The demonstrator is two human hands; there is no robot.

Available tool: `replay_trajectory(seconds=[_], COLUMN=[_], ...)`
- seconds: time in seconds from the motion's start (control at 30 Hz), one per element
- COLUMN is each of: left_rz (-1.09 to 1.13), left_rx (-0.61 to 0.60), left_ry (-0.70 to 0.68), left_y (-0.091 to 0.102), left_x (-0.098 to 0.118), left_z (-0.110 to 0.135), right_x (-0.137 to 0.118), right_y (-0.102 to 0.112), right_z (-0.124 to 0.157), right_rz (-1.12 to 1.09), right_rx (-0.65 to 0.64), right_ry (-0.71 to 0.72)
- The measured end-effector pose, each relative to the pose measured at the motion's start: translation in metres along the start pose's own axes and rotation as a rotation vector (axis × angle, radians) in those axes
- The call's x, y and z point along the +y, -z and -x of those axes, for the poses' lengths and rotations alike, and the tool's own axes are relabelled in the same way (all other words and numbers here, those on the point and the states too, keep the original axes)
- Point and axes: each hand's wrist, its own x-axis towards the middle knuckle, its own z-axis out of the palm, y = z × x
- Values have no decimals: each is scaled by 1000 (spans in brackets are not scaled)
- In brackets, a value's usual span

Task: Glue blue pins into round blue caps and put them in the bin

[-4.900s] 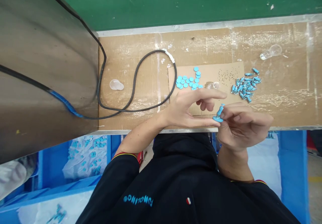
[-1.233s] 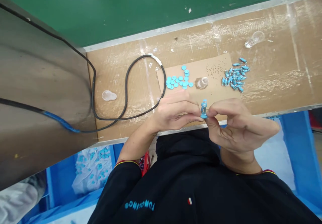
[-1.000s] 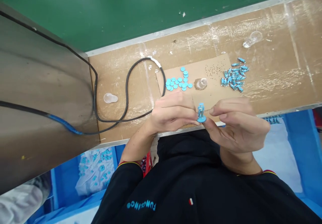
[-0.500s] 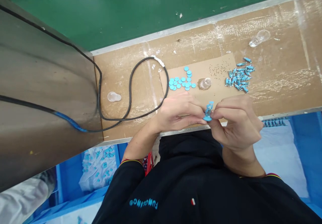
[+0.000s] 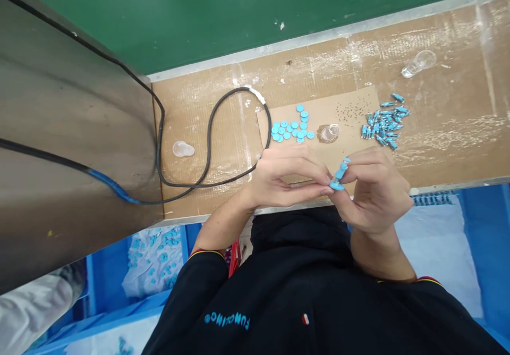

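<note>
A small blue figure on a round blue base (image 5: 339, 176) is pinched between both hands over the near edge of the cardboard-covered bench (image 5: 223, 126). My left hand (image 5: 285, 178) has its fingers closed on the base side. My right hand (image 5: 372, 193) grips the figure's body with curled fingers. Just beyond the hands lie several blue round discs (image 5: 292, 129) and a pile of small blue figures (image 5: 384, 125) on a cardboard sheet (image 5: 350, 111). A small clear cap (image 5: 329, 133) sits between the two piles.
A black cable (image 5: 211, 132) loops across the bench from a large metal housing (image 5: 71, 126) on the left. Clear plastic pieces (image 5: 183, 149) (image 5: 419, 64) lie on the bench. Blue bins (image 5: 155, 251) with blue parts stand below the bench edge. A green surface (image 5: 239, 9) lies behind.
The figure has tilted from upright toward the right between my fingers. Both hands stay together at the bench edge, and the view has shifted slightly.
</note>
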Motion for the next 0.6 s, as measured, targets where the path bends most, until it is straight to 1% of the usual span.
replay_trajectory(seconds=[0.1,0.2,0.3,0.37,0.4,0.47,0.53,0.57,0.6], left_rz=[21,21,3,-28,-51,-92,-126,-141,-172], left_rx=[13,21,-1,-35,-56,-96,-131,-176,-245], left_ry=[-3,-5,-27,-19,-11,-2,4,2,6], left_y=[-1,-2,1,4,5,8,8,5,1], left_x=[0,-1,-1,1,3,5,5,4,4], left_z=[1,1,0,-3,-4,-8,-10,-9,-8], right_x=[2,3,1,0,1,9,24,33,43], right_y=[-1,-4,-6,-1,4,27,67,92,119], right_z=[0,0,-1,2,5,19,46,66,89], right_rz=[-25,-51,-40,-7,17,99,262,379,502], right_rx=[32,60,58,55,58,113,243,295,376], right_ry=[-15,7,40,62,74,88,40,-57,-174])
